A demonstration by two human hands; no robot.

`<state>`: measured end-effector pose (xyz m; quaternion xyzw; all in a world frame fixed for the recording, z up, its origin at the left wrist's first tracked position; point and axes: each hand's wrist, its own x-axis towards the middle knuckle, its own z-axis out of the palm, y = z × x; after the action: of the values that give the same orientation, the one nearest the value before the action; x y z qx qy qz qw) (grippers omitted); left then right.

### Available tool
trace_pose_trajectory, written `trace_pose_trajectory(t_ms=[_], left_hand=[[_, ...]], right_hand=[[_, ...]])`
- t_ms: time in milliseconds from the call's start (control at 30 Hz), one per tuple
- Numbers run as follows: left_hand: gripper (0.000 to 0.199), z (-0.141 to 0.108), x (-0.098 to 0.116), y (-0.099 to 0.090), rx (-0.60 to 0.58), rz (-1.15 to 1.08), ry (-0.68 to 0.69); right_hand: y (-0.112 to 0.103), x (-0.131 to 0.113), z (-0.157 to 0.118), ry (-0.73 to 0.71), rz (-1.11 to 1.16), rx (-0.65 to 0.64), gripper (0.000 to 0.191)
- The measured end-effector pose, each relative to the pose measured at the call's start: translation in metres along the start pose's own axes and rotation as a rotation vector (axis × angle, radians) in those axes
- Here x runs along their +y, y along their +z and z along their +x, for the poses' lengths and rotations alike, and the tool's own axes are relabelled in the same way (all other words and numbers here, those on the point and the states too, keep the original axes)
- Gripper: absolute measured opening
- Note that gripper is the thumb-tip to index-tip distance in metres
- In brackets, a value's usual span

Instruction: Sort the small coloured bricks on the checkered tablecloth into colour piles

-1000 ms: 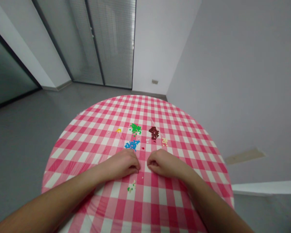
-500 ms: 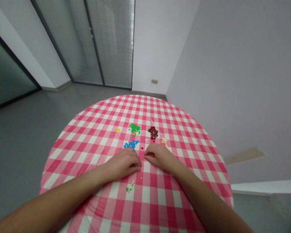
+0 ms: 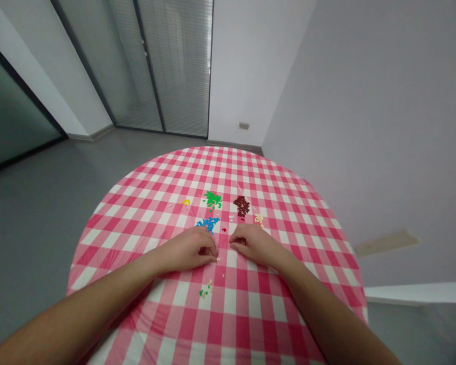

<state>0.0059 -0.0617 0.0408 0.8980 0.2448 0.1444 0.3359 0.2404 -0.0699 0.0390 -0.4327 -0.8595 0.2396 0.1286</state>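
Observation:
My left hand [image 3: 191, 248] rests low over the table with thumb and fingers pinched together; a small cream-white piece [image 3: 217, 259] shows right at the fingertips. Facing it, my right hand [image 3: 256, 244] is closed in a pinch too, and what sits between those fingertips is too small to make out. Just beyond the left hand lies a pile of small blue pieces [image 3: 209, 223]. A few tiny red pieces [image 3: 224, 229] lie between the hands. Cream pieces [image 3: 258, 219] lie just past my right hand. Nearer to me is a small mixed cluster of green and cream pieces [image 3: 205, 289].
A round table with a pink-and-white checked cloth [image 3: 273, 324] fills the middle. Farther back lie green pieces [image 3: 213, 199], dark brown pieces [image 3: 242, 206] and a few yellow pieces [image 3: 185, 202]. A wall [image 3: 383, 126] stands at right, glass partitions [image 3: 174, 66] behind.
My left hand has drawn slightly left and up, widening the gap to the right hand, and a cream-white piece now shows at its fingertips. The right hand stays nearly in place.

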Motion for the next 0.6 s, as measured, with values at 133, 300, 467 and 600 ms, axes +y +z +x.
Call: trace_pose_trajectory(t_ms=[133,300,467,600], left_hand=[[0.014,-0.0002,-0.0003,0.0004,-0.012,0.015,-0.007],[0.013,0.0,-0.0003,0.0013,-0.016,0.033,0.002],[0.016,0.0001,0.0006,0.0007,-0.014,0.022,0.02],[0.019,-0.0009,-0.0002,-0.0047,0.003,0.004,0.025]], right_hand=[[-0.001,-0.0004,-0.0007,0.073,0.082,-0.012,0.014],[-0.0026,0.0021,-0.0042,0.128,0.178,-0.068,0.013],[-0.006,0.001,-0.0054,0.16,0.218,-0.1,0.017],[-0.0076,-0.0015,-0.0052,0.14,0.187,-0.117,0.022]])
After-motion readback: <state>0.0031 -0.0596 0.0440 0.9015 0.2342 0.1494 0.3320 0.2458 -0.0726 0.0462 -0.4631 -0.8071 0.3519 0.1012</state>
